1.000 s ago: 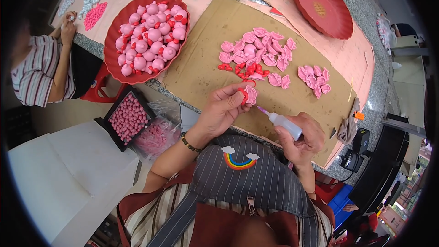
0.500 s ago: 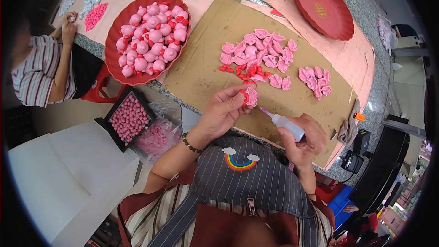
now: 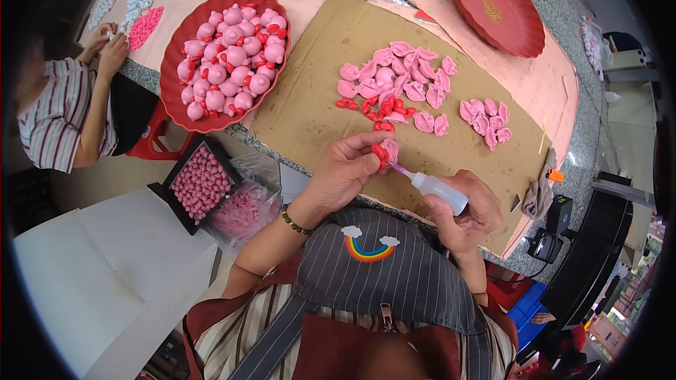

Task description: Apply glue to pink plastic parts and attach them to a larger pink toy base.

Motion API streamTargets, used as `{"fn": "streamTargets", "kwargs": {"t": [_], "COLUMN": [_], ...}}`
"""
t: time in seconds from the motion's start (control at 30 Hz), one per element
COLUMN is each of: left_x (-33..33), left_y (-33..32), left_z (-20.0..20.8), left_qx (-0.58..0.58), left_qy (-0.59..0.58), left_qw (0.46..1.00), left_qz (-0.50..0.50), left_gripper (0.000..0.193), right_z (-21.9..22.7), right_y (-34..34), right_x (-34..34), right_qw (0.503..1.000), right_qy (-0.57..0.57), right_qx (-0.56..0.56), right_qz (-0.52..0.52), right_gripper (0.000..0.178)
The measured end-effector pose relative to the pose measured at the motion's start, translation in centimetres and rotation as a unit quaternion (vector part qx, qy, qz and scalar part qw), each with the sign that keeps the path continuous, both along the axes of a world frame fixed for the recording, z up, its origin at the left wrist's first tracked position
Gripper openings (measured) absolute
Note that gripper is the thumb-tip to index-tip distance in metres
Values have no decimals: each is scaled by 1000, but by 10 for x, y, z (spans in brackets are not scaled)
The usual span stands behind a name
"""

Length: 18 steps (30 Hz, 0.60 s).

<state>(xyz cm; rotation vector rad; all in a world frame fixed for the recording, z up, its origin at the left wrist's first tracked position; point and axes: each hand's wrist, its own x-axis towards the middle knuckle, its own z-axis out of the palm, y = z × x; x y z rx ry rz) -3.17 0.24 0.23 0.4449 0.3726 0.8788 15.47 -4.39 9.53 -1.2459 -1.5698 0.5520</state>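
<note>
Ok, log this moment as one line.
left hand: pinches small red-and-pink moulded piece | right hand: grips translucent white squeeze bottle, purple tip at piece | nearby: pink cupped pieces on flat brown cardboard

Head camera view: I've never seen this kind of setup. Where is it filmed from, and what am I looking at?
There is no machine, just a person's two bare hands, seen from above by a wide fisheye camera worn on the head, so straight edges bend. The left hand holds a red part and a pink piece. The right hand holds a squeeze bottle, its tip close to them. More pink pieces and small red parts lie on cardboard; left of it is a red bowl of round pink figures.
</note>
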Motion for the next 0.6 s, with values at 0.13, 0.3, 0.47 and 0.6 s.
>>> {"fn": "streamTargets", "kwargs": {"t": [0.13,0.3,0.47,0.6], "left_x": [0,0,0,-2], "left_y": [-1,0,1,3], "left_z": [0,1,4,2], "left_qx": [0,3,-2,-37], "left_qy": [-1,-2,-21,-68], "left_qw": [1000,1000,1000,997], "left_qz": [-2,-2,-4,-10], "left_gripper": [44,44,46,47], "right_z": [0,-3,-13,-23], "right_y": [-1,-1,-12,-15], "right_x": [0,1,12,21], "right_qw": [1000,1000,984,943], "right_qy": [-7,-1,166,302], "right_qx": [1,13,-67,-125], "right_qz": [3,1,-15,-61], "right_gripper": [21,21,24,33]}}
